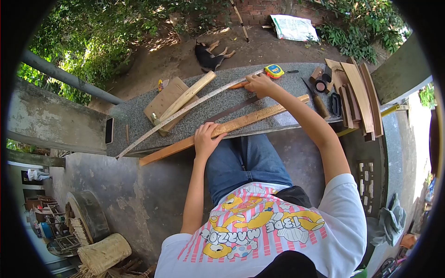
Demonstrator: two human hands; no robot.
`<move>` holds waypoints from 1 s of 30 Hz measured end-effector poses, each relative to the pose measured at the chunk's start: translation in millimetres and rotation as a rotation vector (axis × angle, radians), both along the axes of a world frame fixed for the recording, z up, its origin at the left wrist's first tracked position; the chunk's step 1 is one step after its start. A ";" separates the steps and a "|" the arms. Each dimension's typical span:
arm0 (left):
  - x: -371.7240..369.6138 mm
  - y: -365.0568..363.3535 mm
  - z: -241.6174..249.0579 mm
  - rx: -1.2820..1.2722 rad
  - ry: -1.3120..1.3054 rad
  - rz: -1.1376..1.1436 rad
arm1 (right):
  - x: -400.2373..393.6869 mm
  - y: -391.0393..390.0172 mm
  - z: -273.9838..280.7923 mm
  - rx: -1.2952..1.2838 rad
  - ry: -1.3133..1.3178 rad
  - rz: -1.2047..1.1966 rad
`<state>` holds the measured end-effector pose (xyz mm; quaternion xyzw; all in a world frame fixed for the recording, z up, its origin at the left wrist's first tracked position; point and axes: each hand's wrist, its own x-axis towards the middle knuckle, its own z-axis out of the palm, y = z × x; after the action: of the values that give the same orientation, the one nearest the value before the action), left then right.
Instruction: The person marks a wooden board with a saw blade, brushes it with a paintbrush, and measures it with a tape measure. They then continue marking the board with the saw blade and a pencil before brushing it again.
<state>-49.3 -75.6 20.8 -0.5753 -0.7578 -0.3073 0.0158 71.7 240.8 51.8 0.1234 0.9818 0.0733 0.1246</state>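
Note:
A long wooden strip (241,121) lies slantwise over the front edge of the stone slab, and my left hand (207,139) is closed around it near its middle. Beyond it, my right hand (259,85) has its fingers curled over the slab, at the end of an orange object (239,85); what lies inside the fingers is hidden. A pulled-out tape blade (185,110) runs from the lower left up past those fingers toward the yellow tape measure (274,71). Between the hands lies a thin dark strip (233,110).
On the granite slab (139,105) are a board (162,99) with a mallet-like wooden tool, a phone (109,130), a chisel-like tool (320,105) and stacked wood pieces (359,92). A dog (211,56) lies beyond. A rolled mat (104,254) stands lower left.

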 end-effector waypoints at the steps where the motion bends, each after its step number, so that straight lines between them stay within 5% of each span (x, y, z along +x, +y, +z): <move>1: -0.2 -1.2 -0.2 -0.004 0.008 0.015 | -1.8 -3.8 5.5 0.014 -0.072 0.001; 5: 2.2 -3.2 -1.4 0.003 0.007 0.051 | -1.9 1.3 -9.8 0.046 -0.035 0.026; 7: 0.9 -3.1 -2.2 0.018 0.012 0.044 | -0.1 3.9 -7.6 -0.133 0.145 -0.015; 18: -0.7 -4.3 -4.3 0.020 -0.007 0.034 | -5.6 13.5 -34.3 0.051 0.198 -0.143; 20: -0.9 -4.9 -3.5 0.024 -0.005 0.032 | -1.6 11.0 -32.6 -0.110 0.360 -0.137; 24: -0.9 -4.0 -3.8 0.020 -0.009 0.045 | -4.7 10.9 -14.6 -0.220 0.117 -0.198; 30: -1.3 -4.9 -5.4 0.008 -0.025 0.048 | 1.6 5.3 5.8 -0.225 0.115 0.199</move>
<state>-50.6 -80.5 15.4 -0.5529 -0.7705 -0.3169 0.0159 73.3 246.1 57.6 0.0149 0.9967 -0.0321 0.0733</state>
